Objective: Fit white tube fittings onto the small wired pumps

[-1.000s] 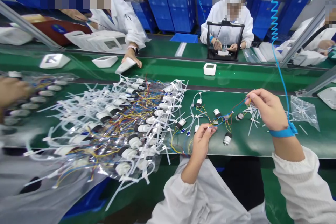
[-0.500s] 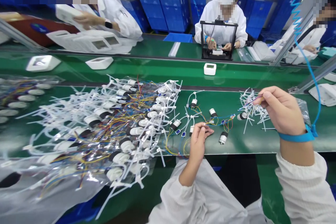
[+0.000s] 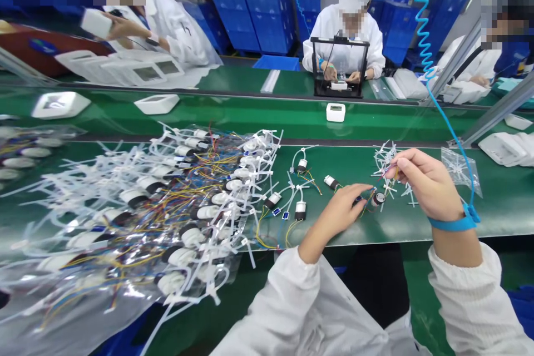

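Note:
My right hand (image 3: 425,186), in a blue wrist strap, pinches thin coloured wires (image 3: 382,176) between thumb and fingertips. Beside it, my left hand (image 3: 340,208) closes thumb and forefinger around the lower stretch of these wires; its grip is partly hidden. A small black and white motor (image 3: 379,198) sits just below the wires, between the hands. Another motor (image 3: 331,182) lies past my left hand. To the left of that hand are a motor with a white tube (image 3: 300,210), one farther back (image 3: 302,165), and one with yellow wires (image 3: 273,200).
A large heap of wired motors and white tubes (image 3: 187,189) covers the left of the green bench. White tube fittings (image 3: 386,156) and a clear bag (image 3: 461,169) lie at the right. A coiled blue cord (image 3: 453,128) hangs there. White devices (image 3: 336,112) stand beyond; co-workers sit opposite.
My left hand has moved right, from the loose motors to the wires near my right hand. My right hand has come slightly left and down, still pinching wires. The view has shifted a little.

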`<state>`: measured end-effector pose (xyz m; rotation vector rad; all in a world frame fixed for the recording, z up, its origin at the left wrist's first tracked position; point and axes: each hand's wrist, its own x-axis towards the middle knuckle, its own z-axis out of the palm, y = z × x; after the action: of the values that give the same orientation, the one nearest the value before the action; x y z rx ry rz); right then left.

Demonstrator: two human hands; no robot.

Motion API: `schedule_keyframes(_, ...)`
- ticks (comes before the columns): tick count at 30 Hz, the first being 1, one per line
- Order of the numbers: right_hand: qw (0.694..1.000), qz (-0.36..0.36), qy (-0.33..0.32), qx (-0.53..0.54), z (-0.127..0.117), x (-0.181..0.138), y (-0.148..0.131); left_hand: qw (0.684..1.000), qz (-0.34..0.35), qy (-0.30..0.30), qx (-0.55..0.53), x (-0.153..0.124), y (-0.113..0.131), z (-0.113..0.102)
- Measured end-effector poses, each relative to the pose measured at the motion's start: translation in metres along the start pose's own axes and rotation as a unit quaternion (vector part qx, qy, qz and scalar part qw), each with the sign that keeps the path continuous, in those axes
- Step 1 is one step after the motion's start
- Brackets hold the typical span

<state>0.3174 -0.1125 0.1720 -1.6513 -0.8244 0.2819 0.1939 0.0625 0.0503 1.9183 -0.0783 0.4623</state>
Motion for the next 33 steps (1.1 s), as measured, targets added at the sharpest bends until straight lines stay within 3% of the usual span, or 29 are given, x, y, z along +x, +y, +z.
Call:
schedule_keyframes(6, 1.000, 0.010, -0.003, 0.014, -0.005, -0.010, -0.001, 0.999, -0.029, -0.020, -0.032, 0.004, -0.011, 0.011)
schedule_keyframes(13, 0.999, 0.026, 0.014, 0.017, -0.015, -0.014, 0.003, 0.991, -0.077, -0.068, -0.088, 0.007, -0.008, 0.007)
schedule_keyframes(26, 0.994, 0.039, 0.081, 0.066, -0.024, -0.025, 0.018, 0.943, -0.169, 0.011, -0.287, -0.010, -0.005, -0.003)
schedule_keyframes(29, 0.992, 0.049, 0.090, 0.077, -0.023, -0.028, 0.019, 0.943, -0.169, -0.014, -0.285, -0.010, -0.002, -0.007)
schedule_keyframes(33, 0.989, 0.060, 0.100, 0.095, -0.022, -0.030, 0.017, 0.953, -0.151, -0.096, -0.244, -0.014, 0.001, -0.011)
